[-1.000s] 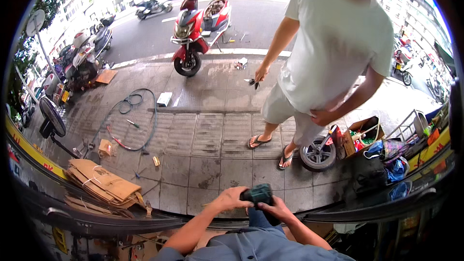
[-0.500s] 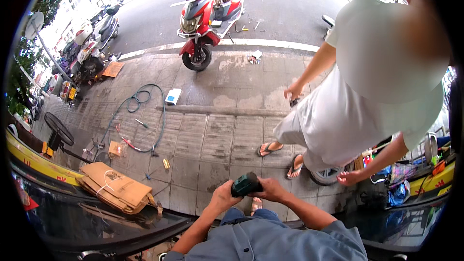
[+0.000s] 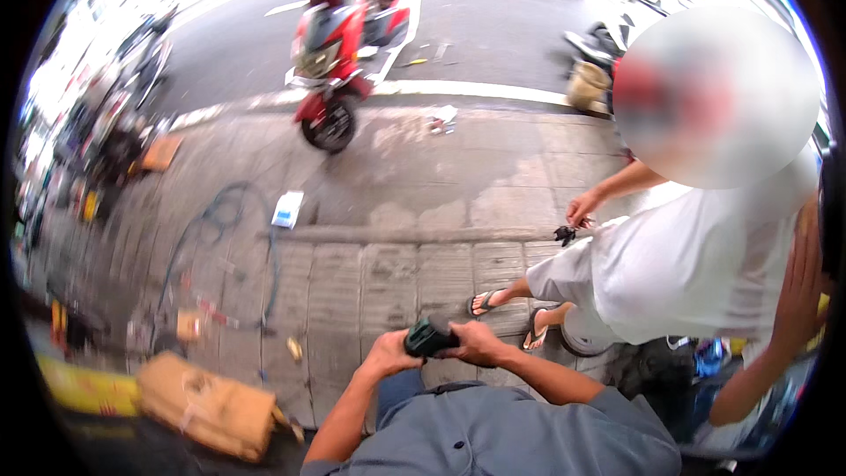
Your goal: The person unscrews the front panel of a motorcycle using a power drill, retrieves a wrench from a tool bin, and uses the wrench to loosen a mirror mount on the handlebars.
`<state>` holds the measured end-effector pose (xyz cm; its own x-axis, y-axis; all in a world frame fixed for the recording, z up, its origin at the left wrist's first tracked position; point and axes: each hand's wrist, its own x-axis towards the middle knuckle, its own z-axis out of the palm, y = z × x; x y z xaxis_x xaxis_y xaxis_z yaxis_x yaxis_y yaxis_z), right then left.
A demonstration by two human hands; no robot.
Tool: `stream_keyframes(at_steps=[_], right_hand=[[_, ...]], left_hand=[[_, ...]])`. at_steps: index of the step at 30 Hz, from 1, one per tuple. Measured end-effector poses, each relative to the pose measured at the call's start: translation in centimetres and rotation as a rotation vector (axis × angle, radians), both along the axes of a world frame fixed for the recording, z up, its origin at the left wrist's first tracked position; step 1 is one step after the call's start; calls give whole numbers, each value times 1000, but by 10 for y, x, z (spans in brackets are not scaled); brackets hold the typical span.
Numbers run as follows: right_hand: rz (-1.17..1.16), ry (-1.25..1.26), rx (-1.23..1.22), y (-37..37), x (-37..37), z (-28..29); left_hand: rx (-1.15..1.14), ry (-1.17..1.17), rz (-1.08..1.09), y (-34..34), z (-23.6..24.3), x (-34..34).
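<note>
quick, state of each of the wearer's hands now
Left hand: closed on the left side of a dark green object.
Right hand: closed on the same object's right side.

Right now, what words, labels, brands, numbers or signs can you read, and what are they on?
None can be read.
Dark green tool: no lettering I can make out.
White-and-blue packet: any print too small.
Yellow strip, lower left: too blurred.
Folded cardboard: too blurred.

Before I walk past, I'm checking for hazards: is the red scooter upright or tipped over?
Upright: the red scooter stands with its front wheel on the pavement and its handlebars above.
</note>
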<state>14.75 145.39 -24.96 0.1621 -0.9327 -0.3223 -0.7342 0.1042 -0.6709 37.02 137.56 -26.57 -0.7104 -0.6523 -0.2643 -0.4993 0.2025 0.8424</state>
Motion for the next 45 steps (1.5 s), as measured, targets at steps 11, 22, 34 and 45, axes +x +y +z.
stream_keyframes(at_steps=[11, 22, 34, 45], right_hand=[[-87, 26, -330, -98, -56, 47], [-182, 126, -518, -217, -148, 62], [9, -108, -491, -346, -191, 64], [-211, -28, -465, -473, -268, 65]], left_hand=[[524, -108, -601, -186, 45, -75], [-617, 132, 32, -234, 81, -179], [-466, 12, 104, -335, 113, -201], [-473, 66, -96, -506, 93, -296]])
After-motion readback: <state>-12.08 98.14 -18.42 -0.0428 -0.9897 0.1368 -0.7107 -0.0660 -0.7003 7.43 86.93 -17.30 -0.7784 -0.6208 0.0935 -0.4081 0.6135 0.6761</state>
